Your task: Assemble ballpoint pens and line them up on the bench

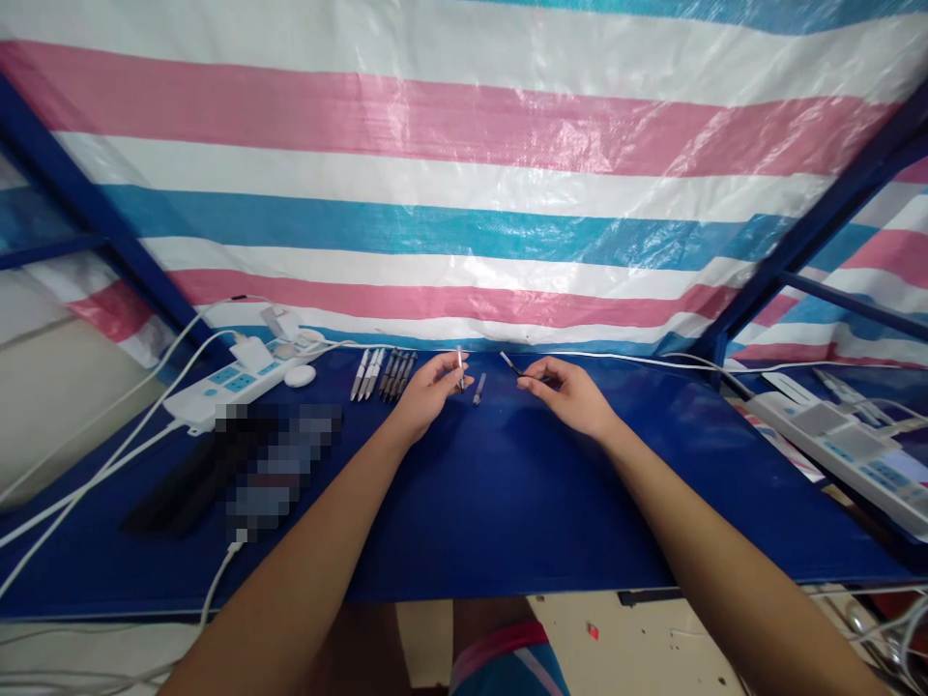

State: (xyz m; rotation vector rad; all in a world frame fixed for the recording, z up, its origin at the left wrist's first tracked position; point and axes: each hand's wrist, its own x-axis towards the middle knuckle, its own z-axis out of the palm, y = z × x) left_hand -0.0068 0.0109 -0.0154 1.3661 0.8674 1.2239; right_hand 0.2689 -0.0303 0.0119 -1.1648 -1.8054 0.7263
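Your row of pens (391, 374) lies just left of your left hand (429, 389), which pinches a slim pen piece (460, 368); a small clear part (479, 389) rests on the worktop (500, 512); your right hand (569, 391) grips a thin, pale-ended dark stick (510, 363).

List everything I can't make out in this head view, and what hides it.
All in the head view:
- Slim piece in the left hand: partly covered by that hand's grip.
- Dark piece with a pale tip in the right hand: its other end is hidden by the grip.
- Any lettering on the pens: too small.
- Cabled device: pixelated.
- Right-side power strip: cut off by the right edge.
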